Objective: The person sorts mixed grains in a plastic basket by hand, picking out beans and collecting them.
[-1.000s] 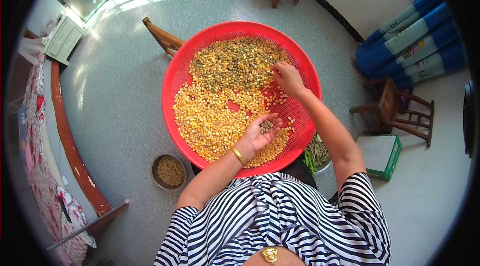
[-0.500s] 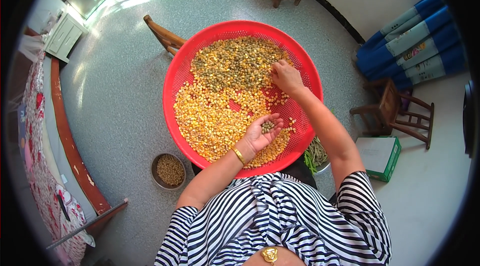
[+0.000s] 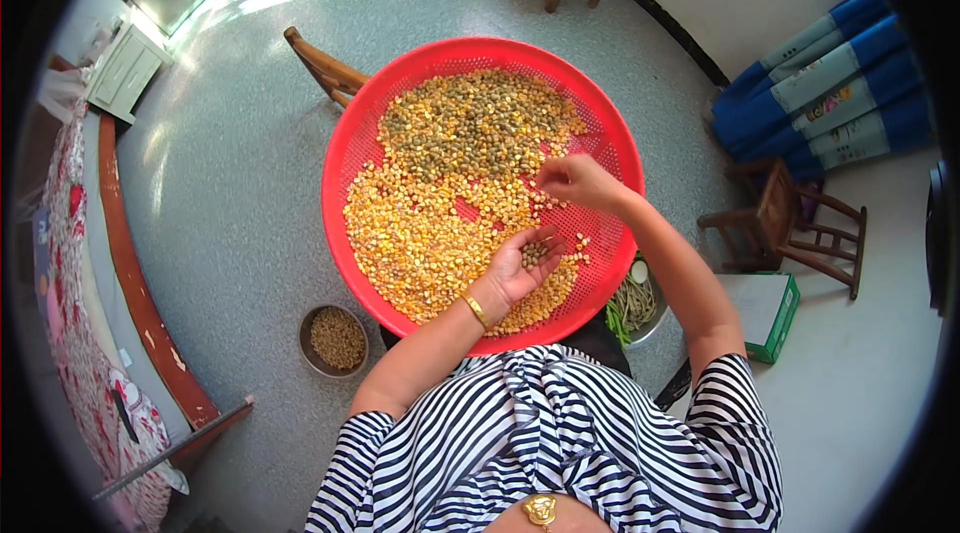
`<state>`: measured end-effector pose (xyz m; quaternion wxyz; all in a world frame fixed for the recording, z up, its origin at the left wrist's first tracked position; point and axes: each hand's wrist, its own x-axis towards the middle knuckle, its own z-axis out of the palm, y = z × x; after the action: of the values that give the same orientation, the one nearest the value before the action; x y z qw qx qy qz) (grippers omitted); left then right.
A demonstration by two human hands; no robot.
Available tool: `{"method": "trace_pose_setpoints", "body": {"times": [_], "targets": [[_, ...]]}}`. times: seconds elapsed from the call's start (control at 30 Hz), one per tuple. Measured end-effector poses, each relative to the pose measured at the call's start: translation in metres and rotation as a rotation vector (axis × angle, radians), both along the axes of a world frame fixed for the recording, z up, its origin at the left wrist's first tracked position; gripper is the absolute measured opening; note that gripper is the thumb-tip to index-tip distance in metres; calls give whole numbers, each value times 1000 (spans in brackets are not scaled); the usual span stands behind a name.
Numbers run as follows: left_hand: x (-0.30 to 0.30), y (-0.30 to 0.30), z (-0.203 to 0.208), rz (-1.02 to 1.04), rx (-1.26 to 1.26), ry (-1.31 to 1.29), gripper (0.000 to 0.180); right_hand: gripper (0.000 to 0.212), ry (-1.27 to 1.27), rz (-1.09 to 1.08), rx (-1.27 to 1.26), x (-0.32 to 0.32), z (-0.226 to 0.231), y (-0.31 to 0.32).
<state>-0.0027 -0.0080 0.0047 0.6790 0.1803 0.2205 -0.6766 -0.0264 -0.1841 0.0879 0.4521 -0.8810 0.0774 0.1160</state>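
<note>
A wide red perforated basket [image 3: 605, 245] sits before me, tilted slightly in view. Loose yellow corn kernels [image 3: 405, 245] cover its near left part. Farther back lies a heap of greenish-brown beans [image 3: 455, 138] mixed with corn. Palm up over the near kernels, my left hand [image 3: 510, 274] is cupped around a small pile of beans [image 3: 534, 255]. My right hand [image 3: 582, 183] hovers above the basket's right side, its thumb and fingers pinched together. Whatever is between those fingertips is too small or hidden to make out.
A metal bowl [image 3: 309, 357] of brownish grains stands on the floor at left. Another bowl [image 3: 655, 331] with long pale and green vegetables is partly under my right arm. A green-and-white box [image 3: 775, 323], wooden chairs [image 3: 775, 218] and a bed [image 3: 125, 263] surround the floor.
My right hand has drawn back from the bean heap toward me and the left hand, fingers still pinched. The left hand stays in place with its beans.
</note>
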Motion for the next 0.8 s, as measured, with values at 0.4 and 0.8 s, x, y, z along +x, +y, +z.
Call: {"method": "trace_pose_setpoints", "body": {"times": [0.4, 0.8], "targets": [[1, 0, -7, 7, -46, 52, 28, 11, -186, -221, -650, 41, -47, -21], [1, 1, -8, 8, -60, 38, 28, 7, -143, -303, -526, 16, -32, -24]]}}
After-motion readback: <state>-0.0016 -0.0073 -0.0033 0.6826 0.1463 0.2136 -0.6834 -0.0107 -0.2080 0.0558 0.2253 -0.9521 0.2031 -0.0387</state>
